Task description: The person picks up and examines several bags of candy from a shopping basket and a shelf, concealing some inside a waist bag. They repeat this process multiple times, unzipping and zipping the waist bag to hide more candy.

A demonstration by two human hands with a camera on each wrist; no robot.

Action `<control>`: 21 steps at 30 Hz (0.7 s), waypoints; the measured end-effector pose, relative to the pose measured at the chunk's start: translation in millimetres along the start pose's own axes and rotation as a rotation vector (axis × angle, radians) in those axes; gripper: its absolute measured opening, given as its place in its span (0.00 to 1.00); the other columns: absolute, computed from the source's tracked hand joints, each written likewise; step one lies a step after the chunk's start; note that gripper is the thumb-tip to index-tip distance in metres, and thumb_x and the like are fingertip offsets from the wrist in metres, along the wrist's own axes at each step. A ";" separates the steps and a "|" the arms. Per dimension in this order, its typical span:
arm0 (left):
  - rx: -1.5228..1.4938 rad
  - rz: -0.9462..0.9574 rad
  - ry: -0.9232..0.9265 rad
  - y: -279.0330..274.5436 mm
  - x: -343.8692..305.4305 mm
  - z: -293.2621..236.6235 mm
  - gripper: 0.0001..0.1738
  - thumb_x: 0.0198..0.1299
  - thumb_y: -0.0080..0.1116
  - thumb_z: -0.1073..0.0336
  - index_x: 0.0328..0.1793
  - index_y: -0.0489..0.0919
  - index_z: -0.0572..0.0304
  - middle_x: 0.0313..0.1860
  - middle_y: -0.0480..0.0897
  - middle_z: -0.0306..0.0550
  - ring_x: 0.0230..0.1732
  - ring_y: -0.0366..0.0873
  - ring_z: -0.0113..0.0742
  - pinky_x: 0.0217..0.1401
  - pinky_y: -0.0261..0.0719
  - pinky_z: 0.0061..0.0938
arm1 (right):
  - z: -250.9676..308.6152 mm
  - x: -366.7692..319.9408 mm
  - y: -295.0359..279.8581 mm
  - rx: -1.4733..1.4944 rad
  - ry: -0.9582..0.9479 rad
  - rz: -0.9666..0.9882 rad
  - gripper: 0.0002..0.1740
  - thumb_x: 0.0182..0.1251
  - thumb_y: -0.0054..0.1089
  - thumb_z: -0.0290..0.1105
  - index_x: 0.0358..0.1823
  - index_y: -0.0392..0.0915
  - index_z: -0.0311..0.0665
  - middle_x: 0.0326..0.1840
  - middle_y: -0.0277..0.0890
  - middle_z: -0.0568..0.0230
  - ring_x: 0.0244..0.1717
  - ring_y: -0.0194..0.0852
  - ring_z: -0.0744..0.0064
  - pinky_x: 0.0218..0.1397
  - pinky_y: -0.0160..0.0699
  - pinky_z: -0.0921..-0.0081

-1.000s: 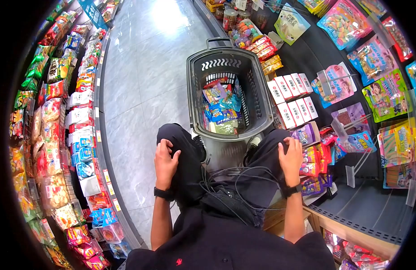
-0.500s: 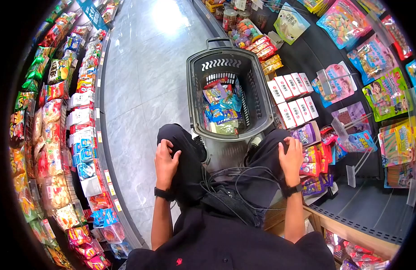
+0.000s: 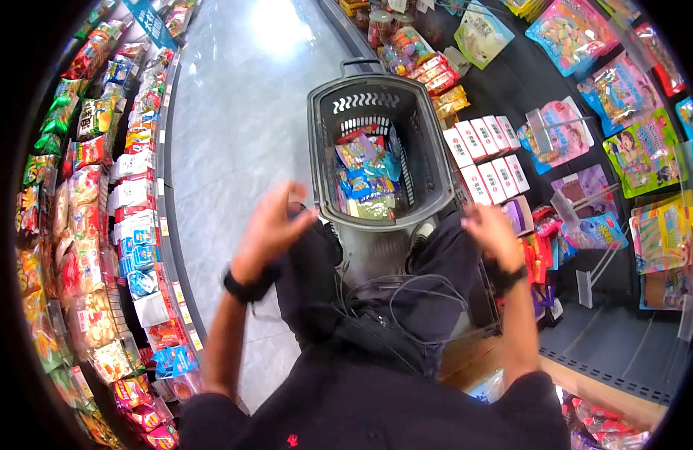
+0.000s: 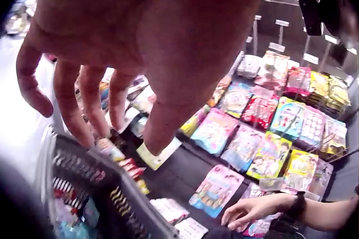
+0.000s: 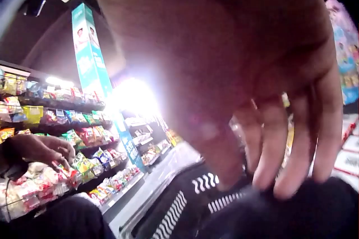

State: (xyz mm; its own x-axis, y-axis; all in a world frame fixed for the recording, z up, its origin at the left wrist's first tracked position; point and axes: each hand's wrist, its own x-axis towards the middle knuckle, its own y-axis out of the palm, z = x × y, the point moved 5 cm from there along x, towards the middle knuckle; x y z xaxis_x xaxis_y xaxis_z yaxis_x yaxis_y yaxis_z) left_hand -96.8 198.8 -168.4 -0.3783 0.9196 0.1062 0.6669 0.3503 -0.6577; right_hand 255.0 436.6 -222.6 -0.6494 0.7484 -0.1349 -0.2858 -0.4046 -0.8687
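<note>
Left hand (image 3: 270, 229) now off left knee (image 3: 307, 251), near basket (image 3: 425, 161), fingers spread, empty. Right hand (image 3: 498, 234) shifted, fingers loose, empty; right knee (image 3: 447, 244) contact unclear, blurred. Both free.

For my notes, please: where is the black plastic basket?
In the head view, the black plastic basket stands just above centre, left of the white rectangular boxes.

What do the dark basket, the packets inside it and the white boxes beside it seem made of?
The basket looks like moulded plastic, dullish dark grey, with regular slots through its walls. The packets are probably glossy plastic film: shiny, uneven surfaces. The white boxes suggest smooth printed card, given their flat faces and crisp edges.
</note>
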 end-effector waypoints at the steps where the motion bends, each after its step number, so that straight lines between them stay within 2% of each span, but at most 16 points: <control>1: 0.099 0.031 0.147 -11.7 39.3 -23.5 0.21 0.56 0.71 0.58 0.49 0.78 0.61 0.43 0.83 0.53 0.44 0.82 0.49 0.47 0.79 0.38 | 12.9 30.5 -14.0 0.013 -0.105 0.021 0.16 0.61 0.68 0.37 0.44 0.79 0.33 0.35 0.84 0.51 0.37 0.84 0.55 0.43 0.81 0.63; 2: 0.111 -0.046 0.303 -17.8 75.9 -46.4 0.20 0.57 0.70 0.56 0.49 0.78 0.61 0.44 0.84 0.55 0.43 0.83 0.53 0.46 0.79 0.41 | 36.5 62.4 -31.8 0.149 -0.061 0.005 0.17 0.64 0.66 0.38 0.46 0.80 0.33 0.38 0.85 0.51 0.40 0.85 0.59 0.45 0.82 0.66; 4: 0.241 0.034 0.330 -15.5 148.1 -89.5 0.21 0.59 0.69 0.56 0.51 0.78 0.63 0.35 0.84 0.49 0.36 0.83 0.37 0.42 0.80 0.34 | 70.1 125.8 -49.1 0.263 -0.264 -0.133 0.16 0.64 0.67 0.38 0.44 0.80 0.33 0.39 0.86 0.54 0.41 0.86 0.61 0.46 0.82 0.68; 5: 0.293 0.066 0.350 0.8 181.0 -89.9 0.24 0.59 0.68 0.53 0.52 0.78 0.63 0.37 0.84 0.52 0.38 0.84 0.42 0.44 0.81 0.36 | 89.7 155.7 -50.3 0.300 -0.291 -0.137 0.15 0.63 0.68 0.37 0.43 0.81 0.32 0.38 0.86 0.54 0.41 0.86 0.61 0.47 0.82 0.67; 6: 0.349 0.095 0.371 21.2 215.2 -84.5 0.26 0.59 0.67 0.50 0.53 0.78 0.64 0.39 0.85 0.55 0.40 0.85 0.47 0.45 0.81 0.38 | 103.3 186.7 -44.2 0.268 -0.286 -0.094 0.16 0.66 0.66 0.35 0.48 0.78 0.32 0.39 0.84 0.60 0.37 0.84 0.73 0.41 0.83 0.74; 8: 0.338 0.205 0.194 73.5 290.1 -51.9 0.29 0.57 0.66 0.47 0.55 0.81 0.63 0.45 0.86 0.60 0.48 0.85 0.55 0.52 0.81 0.42 | 88.1 266.4 8.4 0.432 -0.188 -0.035 0.12 0.67 0.65 0.30 0.49 0.78 0.35 0.38 0.83 0.62 0.36 0.84 0.74 0.35 0.85 0.75; 9: 0.315 0.191 0.115 95.1 318.6 -36.9 0.29 0.57 0.66 0.47 0.55 0.82 0.62 0.47 0.86 0.60 0.50 0.84 0.56 0.54 0.81 0.42 | 74.4 293.3 39.0 0.585 -0.072 -0.028 0.14 0.59 0.71 0.33 0.42 0.82 0.32 0.37 0.86 0.51 0.39 0.87 0.65 0.42 0.84 0.67; 10: 0.290 0.183 0.033 119.3 341.3 -18.2 0.28 0.56 0.65 0.47 0.55 0.82 0.61 0.49 0.85 0.61 0.52 0.83 0.57 0.56 0.81 0.42 | 56.7 321.0 77.4 0.578 0.033 -0.021 0.14 0.55 0.73 0.32 0.39 0.82 0.32 0.37 0.85 0.47 0.39 0.88 0.59 0.41 0.85 0.63; 12: 0.303 0.213 -0.194 182.3 364.5 36.8 0.27 0.56 0.64 0.48 0.54 0.83 0.60 0.52 0.85 0.60 0.56 0.82 0.58 0.60 0.79 0.42 | 33.2 340.8 130.9 0.141 -0.012 -0.219 0.12 0.56 0.71 0.34 0.37 0.81 0.35 0.45 0.84 0.43 0.47 0.84 0.43 0.48 0.84 0.52; 14: 0.225 0.312 -0.251 244.1 377.1 93.7 0.26 0.56 0.64 0.51 0.55 0.83 0.61 0.51 0.84 0.62 0.56 0.81 0.58 0.62 0.78 0.42 | -12.5 361.1 212.5 0.249 0.140 -0.126 0.24 0.59 0.66 0.40 0.56 0.75 0.42 0.50 0.81 0.41 0.55 0.79 0.38 0.56 0.81 0.49; 15: 0.176 0.250 -0.244 268.0 375.0 116.4 0.24 0.56 0.63 0.53 0.54 0.83 0.62 0.50 0.84 0.64 0.56 0.81 0.59 0.60 0.78 0.42 | -13.8 355.0 222.7 0.289 0.202 -0.169 0.28 0.60 0.67 0.41 0.61 0.71 0.45 0.55 0.79 0.41 0.55 0.79 0.36 0.56 0.81 0.48; 16: 0.125 0.191 -0.240 291.2 374.4 140.3 0.23 0.56 0.63 0.54 0.52 0.84 0.62 0.50 0.84 0.65 0.56 0.81 0.60 0.59 0.79 0.41 | -12.4 350.7 221.1 0.181 0.274 -0.084 0.31 0.56 0.65 0.37 0.62 0.68 0.41 0.51 0.79 0.38 0.51 0.79 0.33 0.51 0.81 0.46; 17: 0.120 0.311 -0.301 317.7 382.1 172.6 0.21 0.57 0.61 0.56 0.51 0.83 0.63 0.49 0.83 0.68 0.55 0.81 0.61 0.57 0.78 0.41 | -29.8 356.6 241.1 0.114 0.506 0.012 0.28 0.58 0.66 0.39 0.58 0.70 0.40 0.54 0.77 0.41 0.53 0.79 0.36 0.54 0.81 0.47; 18: 0.111 0.436 -0.363 343.1 383.4 202.6 0.19 0.58 0.60 0.58 0.50 0.83 0.63 0.48 0.83 0.70 0.55 0.81 0.62 0.54 0.78 0.41 | -38.5 359.2 249.1 0.106 0.525 -0.032 0.26 0.60 0.65 0.41 0.57 0.70 0.39 0.57 0.74 0.43 0.52 0.80 0.38 0.52 0.81 0.48; 20: 0.102 0.439 -0.465 378.6 380.1 243.7 0.30 0.60 0.58 0.61 0.68 0.72 0.64 0.61 0.77 0.70 0.66 0.73 0.61 0.69 0.72 0.45 | -64.3 370.0 281.2 0.032 0.532 -0.152 0.18 0.64 0.61 0.38 0.52 0.74 0.38 0.51 0.78 0.45 0.49 0.82 0.39 0.50 0.81 0.47; 21: 0.063 0.453 -0.460 390.5 378.5 254.1 0.29 0.62 0.56 0.62 0.69 0.71 0.63 0.61 0.78 0.69 0.65 0.74 0.63 0.68 0.72 0.45 | -76.4 372.7 294.0 0.012 0.511 -0.169 0.15 0.65 0.60 0.37 0.49 0.75 0.38 0.49 0.79 0.45 0.48 0.82 0.39 0.49 0.81 0.47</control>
State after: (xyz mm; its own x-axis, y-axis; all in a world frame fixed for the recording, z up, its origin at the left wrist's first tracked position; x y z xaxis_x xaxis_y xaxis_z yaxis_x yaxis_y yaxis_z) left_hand -142.6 638.4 -574.5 -0.3140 0.7986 -0.5134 0.7913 -0.0787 -0.6064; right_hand -17.1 636.7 -564.8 -0.1687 0.9629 -0.2105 -0.3667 -0.2596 -0.8934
